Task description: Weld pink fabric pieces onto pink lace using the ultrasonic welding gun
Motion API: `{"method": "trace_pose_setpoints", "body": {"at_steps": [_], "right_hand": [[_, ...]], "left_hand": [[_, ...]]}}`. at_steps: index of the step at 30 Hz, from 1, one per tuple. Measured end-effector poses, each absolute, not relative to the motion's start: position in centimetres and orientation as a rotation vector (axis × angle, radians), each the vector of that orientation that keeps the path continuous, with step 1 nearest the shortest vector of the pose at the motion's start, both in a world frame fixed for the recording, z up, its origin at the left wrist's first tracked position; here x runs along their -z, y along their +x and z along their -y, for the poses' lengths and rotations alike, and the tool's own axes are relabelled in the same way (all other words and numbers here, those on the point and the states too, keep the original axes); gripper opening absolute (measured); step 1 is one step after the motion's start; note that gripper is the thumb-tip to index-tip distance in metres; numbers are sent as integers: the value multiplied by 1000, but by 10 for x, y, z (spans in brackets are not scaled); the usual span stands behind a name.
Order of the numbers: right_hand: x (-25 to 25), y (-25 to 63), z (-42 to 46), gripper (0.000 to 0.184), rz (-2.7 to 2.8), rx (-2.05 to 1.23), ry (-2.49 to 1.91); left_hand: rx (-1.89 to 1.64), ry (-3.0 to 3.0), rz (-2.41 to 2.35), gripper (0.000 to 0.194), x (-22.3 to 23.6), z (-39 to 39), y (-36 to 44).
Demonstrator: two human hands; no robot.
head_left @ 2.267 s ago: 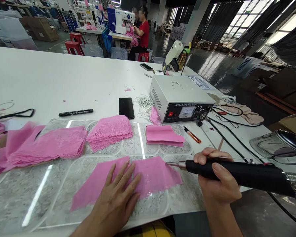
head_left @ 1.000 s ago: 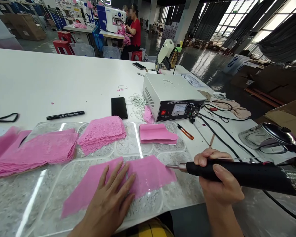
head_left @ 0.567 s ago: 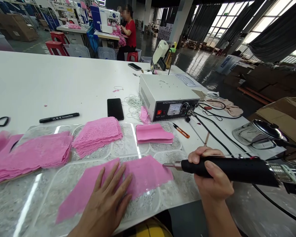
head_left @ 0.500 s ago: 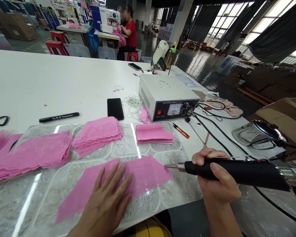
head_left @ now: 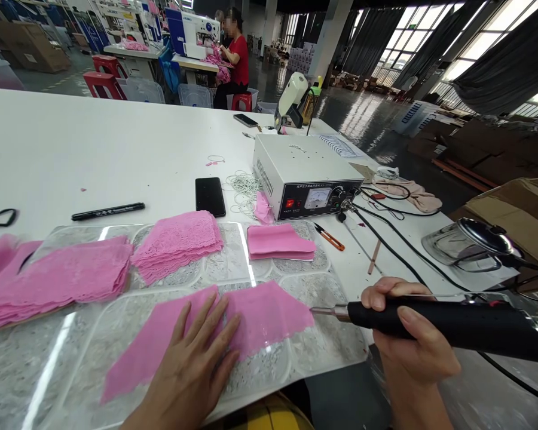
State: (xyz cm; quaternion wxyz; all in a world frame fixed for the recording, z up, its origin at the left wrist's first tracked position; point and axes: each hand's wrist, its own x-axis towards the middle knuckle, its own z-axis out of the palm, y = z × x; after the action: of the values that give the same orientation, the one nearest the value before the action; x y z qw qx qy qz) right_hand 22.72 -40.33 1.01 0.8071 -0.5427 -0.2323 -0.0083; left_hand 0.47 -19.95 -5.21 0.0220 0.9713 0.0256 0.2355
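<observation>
Pink fabric stacks [head_left: 174, 243]: three.

A pink lace fabric piece [head_left: 251, 322] lies flat on the clear mat, its long axis running from 8 to 2 o'clock; a black handheld tool [head_left: 439, 322] lies level at its 3 o'clock, metal tip pointing at the fabric's right edge

Left hand [head_left: 192, 358] is lying flat, palm down, fingers spread and pointing away from the body, forearm extending from the lower frame edge. Right hand [head_left: 407, 340] is closing in a full grip, thumb on top, wrist straight.
</observation>
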Motion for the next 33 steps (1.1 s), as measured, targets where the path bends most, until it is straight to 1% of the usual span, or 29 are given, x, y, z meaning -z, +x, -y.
{"method": "trace_pose_setpoints", "body": {"at_steps": [23, 33], "right_hand": [[-7, 228, 403, 12, 490, 59, -1177], [-5, 226, 408, 6, 435, 62, -1253]], "left_hand": [[-733, 2986, -88, 39, 53, 202, 5], [-733, 2934, -173, 36, 49, 208, 4]]}}
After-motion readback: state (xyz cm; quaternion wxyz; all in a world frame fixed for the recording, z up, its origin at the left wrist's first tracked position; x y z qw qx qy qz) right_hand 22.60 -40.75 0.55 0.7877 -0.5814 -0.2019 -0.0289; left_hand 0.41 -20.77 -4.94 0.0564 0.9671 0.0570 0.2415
